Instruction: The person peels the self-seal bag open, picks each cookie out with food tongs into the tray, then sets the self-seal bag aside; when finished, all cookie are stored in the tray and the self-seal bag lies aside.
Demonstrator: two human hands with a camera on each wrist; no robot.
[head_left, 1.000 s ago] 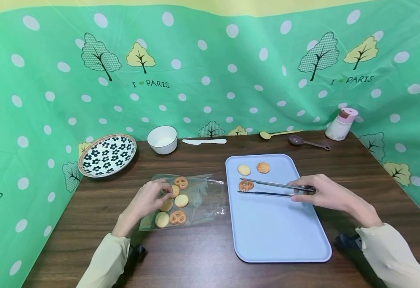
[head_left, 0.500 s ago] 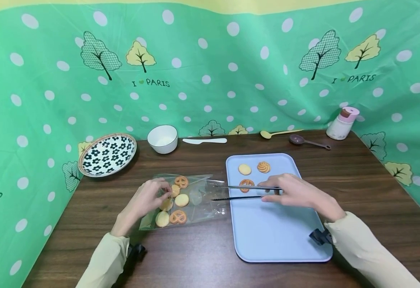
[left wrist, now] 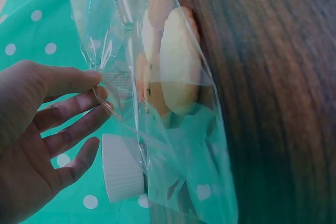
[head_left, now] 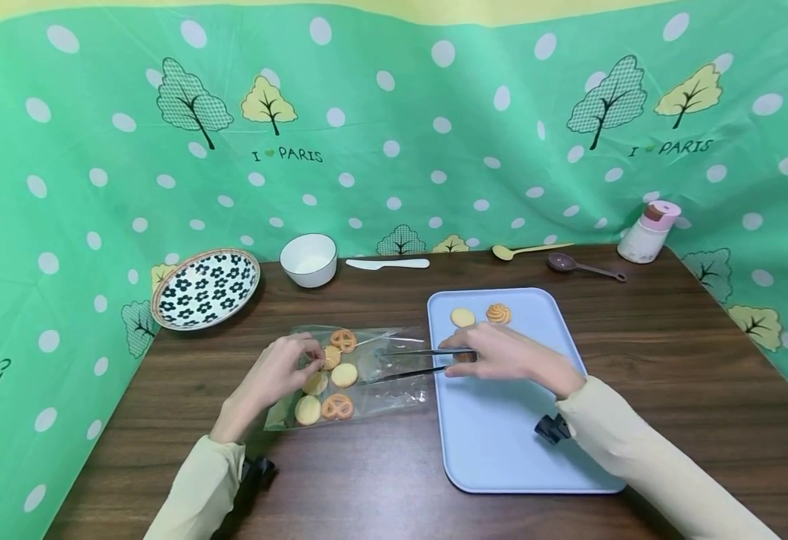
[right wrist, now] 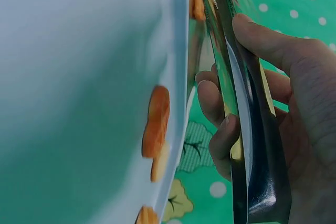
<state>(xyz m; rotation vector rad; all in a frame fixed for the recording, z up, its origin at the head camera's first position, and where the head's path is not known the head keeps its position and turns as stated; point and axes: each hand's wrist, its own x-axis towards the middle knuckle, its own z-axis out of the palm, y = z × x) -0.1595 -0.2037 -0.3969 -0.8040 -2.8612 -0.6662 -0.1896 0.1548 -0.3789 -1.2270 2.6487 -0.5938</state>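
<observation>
My left hand (head_left: 275, 375) pinches the film of a clear plastic bag (head_left: 383, 409) between thumb and fingertips, as the left wrist view shows. Inside the bag lie several round cookies (head_left: 344, 375) and two pretzel-shaped cookies (head_left: 337, 407). Metal tongs (right wrist: 257, 124) are held in my right hand (head_left: 501, 354), above the left part of the blue tray (head_left: 495, 454). The spread tong tips point left, over the bag's right end, with nothing between them. On the tray are a round cookie (head_left: 463, 317), a swirled cookie (head_left: 498, 313) and a pretzel-shaped cookie (right wrist: 156, 121), mostly covered by my right hand in the head view.
Along the back stand a flower-patterned plate (head_left: 206, 290), a white bowl (head_left: 309, 261), a white knife (head_left: 387, 264), a yellow spoon (head_left: 528, 250), a brown spoon (head_left: 582, 267) and a pink-lidded bottle (head_left: 648, 232). Green dotted cloth (head_left: 394, 112) hangs behind the wooden table (head_left: 353, 480).
My right hand has moved left with the tongs, from over the tray's pretzel-shaped cookie to where the tips reach over the bag. My left hand has stayed at the bag.
</observation>
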